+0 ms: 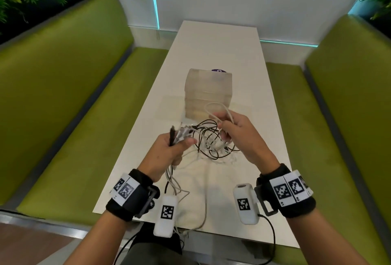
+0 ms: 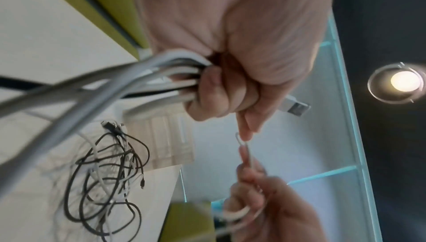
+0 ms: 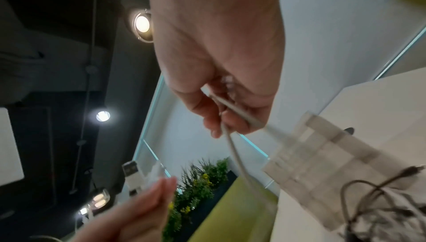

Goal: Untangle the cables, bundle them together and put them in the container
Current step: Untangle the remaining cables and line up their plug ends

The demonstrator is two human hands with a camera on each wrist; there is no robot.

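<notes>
The left hand point(image 1: 169, 148) gripped a bundle of cable ends point(image 1: 182, 134) in curled fingers while the right hand point(image 1: 239, 135) pinched a white cable loop point(image 1: 218, 109) above the tangled cables point(image 1: 213, 146) on the surface point(image 1: 218, 53).

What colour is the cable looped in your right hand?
Off-white; the thin looped cable in the right hand shows best in the head view.

No words, brand names or numbers can be read in any view. The only signs are black-and-white square code markers (patterns, not letters) on the left wristband point(image 1: 124, 189), the right wristband point(image 1: 291, 188) and the two white wrist cameras point(image 1: 167, 211) point(image 1: 244, 204). A purple object point(image 1: 219, 71) behind the container point(image 1: 208, 93) bears a small white mark, too small to tell.
</notes>
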